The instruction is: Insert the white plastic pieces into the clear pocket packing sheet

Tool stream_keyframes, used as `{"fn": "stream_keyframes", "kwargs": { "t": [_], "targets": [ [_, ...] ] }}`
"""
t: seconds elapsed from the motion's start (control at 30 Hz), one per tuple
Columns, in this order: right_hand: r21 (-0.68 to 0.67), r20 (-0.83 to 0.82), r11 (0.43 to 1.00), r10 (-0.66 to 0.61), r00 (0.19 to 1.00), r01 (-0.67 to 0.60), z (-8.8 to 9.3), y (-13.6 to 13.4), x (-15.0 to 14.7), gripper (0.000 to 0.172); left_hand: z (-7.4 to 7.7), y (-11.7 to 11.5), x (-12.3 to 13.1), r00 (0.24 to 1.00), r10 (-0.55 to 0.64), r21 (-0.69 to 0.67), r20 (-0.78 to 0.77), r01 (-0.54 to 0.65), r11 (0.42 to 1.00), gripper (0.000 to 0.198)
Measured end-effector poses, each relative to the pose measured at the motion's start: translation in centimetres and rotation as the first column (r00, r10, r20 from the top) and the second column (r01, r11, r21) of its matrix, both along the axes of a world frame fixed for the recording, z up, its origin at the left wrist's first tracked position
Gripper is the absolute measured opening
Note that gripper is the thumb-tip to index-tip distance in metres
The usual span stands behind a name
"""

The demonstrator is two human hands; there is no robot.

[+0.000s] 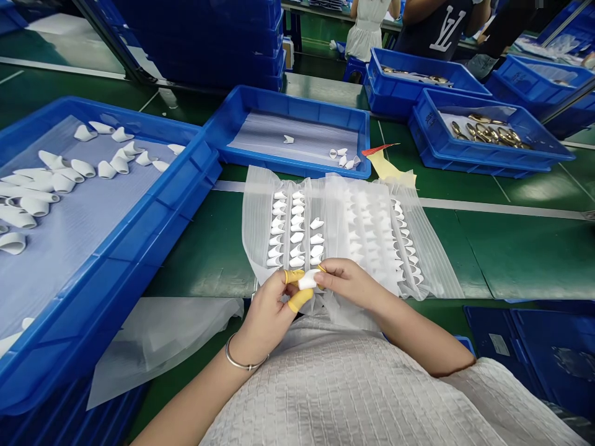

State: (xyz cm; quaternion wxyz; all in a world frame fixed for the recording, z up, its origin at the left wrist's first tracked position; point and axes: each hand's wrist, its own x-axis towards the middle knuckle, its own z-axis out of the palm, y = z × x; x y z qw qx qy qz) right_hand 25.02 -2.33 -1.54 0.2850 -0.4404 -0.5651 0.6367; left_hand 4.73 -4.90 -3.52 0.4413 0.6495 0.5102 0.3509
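My left hand (272,310) and my right hand (346,282) meet just above my lap, both pinched on one small white part (307,280). Yellow finger cots cover the left thumb and forefinger. Directly beyond the hands lies a translucent pleated plastic sheet (260,217) with several white parts (289,229) lined up in its rows. On the left, a big blue tray (153,229) holds several larger white parts (69,170).
A second blue tray (297,102) behind the sheet holds a few white parts. Blue bins (483,158) at the right hold gold-coloured metal pieces. Other people stand at the far bench. A loose plastic sheet (153,341) hangs at the table's front edge.
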Motion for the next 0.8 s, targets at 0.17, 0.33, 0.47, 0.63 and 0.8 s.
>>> {"fn": "stream_keyframes", "kwargs": {
  "t": [0.17,0.33,0.47,0.63,0.8],
  "targets": [
    [-0.057,0.015,0.998,-0.021,1.000,0.022,0.1,-0.1,-0.2,0.050,0.1,-0.1,0.0,1.000,-0.010,0.003,0.027,0.010,1.000,0.022],
    [-0.130,-0.017,0.991,-0.036,0.999,0.033,-0.5,-0.4,-0.6,0.048,0.4,-0.1,-0.3,0.997,-0.043,-0.027,0.065,0.044,0.999,0.019],
    [-0.205,-0.053,0.977,-0.079,0.995,0.067,-0.8,-0.4,-0.7,0.047,0.2,0.0,-0.3,0.987,-0.027,-0.102,0.160,0.043,0.994,0.018],
    [-0.193,-0.052,0.978,-0.089,0.995,0.078,-0.6,-0.2,-0.5,0.048,-0.6,-0.2,-0.2,0.978,-0.047,-0.185,0.202,0.085,0.979,0.024],
    [-0.041,-0.091,0.967,-0.254,0.963,0.251,-0.8,-0.8,-1.1,0.035,-0.4,-0.2,-0.2,0.996,0.071,-0.089,0.047,-0.067,0.994,0.021]
  ]
}}
